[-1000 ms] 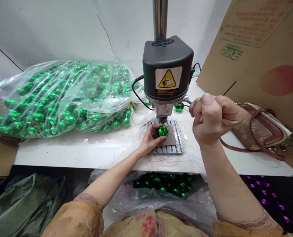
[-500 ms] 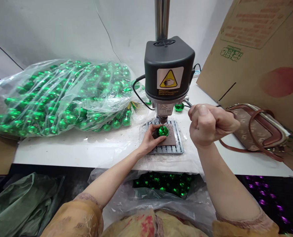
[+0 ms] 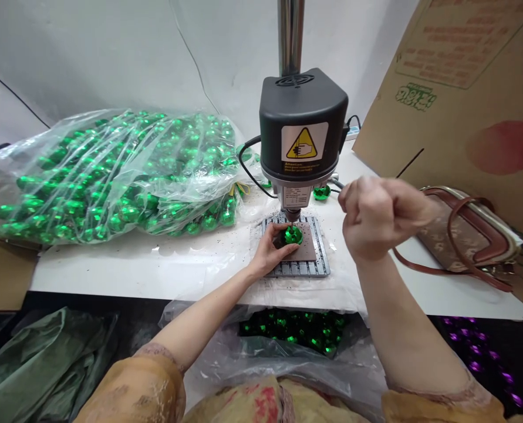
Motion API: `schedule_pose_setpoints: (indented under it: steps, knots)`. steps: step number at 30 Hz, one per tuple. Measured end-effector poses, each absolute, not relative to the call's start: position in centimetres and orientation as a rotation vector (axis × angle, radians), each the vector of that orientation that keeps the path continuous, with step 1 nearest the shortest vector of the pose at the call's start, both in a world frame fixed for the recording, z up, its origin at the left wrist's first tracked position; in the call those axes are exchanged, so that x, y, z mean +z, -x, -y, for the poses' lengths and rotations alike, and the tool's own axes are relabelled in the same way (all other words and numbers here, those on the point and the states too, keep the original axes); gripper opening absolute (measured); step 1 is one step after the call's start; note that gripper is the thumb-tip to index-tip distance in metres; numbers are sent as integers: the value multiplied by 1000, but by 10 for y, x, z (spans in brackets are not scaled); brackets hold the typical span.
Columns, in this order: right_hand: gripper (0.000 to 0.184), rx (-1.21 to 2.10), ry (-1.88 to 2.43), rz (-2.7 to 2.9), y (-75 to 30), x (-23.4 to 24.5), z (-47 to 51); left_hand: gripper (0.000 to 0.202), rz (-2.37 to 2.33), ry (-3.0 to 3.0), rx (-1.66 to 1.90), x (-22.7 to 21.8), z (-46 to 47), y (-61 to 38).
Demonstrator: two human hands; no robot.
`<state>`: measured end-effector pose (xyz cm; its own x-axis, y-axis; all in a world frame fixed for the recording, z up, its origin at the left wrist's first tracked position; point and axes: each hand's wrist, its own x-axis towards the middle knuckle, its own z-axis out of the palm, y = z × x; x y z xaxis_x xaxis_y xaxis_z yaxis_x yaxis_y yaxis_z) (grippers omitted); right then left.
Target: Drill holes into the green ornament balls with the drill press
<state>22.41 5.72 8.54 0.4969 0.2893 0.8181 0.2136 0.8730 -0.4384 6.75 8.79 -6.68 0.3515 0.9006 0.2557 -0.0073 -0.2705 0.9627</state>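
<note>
My left hand (image 3: 275, 247) pinches a shiny green faceted ball (image 3: 293, 235) between thumb and fingers. The ball rests on a brown square board (image 3: 307, 249) over the slotted metal base (image 3: 323, 267) of a bench drill press (image 3: 304, 126). From the chuck (image 3: 292, 215) a thin bit reaches down to the top of the ball; whether it has entered cannot be seen. My right hand (image 3: 375, 217), slightly smeared by motion, is closed round the drill press lever (image 3: 337, 183), whose grip end the fingers hide.
A large clear bag (image 3: 124, 176) of green balls lies left. Another green ball (image 3: 321, 192) sits behind the press. To the right are a brown handbag (image 3: 472, 235) and a tall cardboard box (image 3: 455, 106). An open bag (image 3: 292, 332) of green balls is below the table edge.
My right hand has moved slightly with the lever. The bit now shows between chuck and ball. My left hand keeps the ball in place, and the whole view has shifted a little.
</note>
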Motion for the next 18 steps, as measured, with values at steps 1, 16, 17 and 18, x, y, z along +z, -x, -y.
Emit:
schedule_pose_setpoints:
  steps: [1,16,17,18]
  knots:
    - [49,107,603,1030,-224,97,-58,51,-843,-1602,1118,-65,-87,-68]
    - [42,249,647,1040,-227,135,-69,39,-232,-2923,752,-69,38,-5]
    - [41,245,648,1037,-227,136,-70,34,-290,-2878,814,-70,31,1]
    - [41,240,656,1032,-227,136,-70,26,-394,-2809,901,-70,19,7]
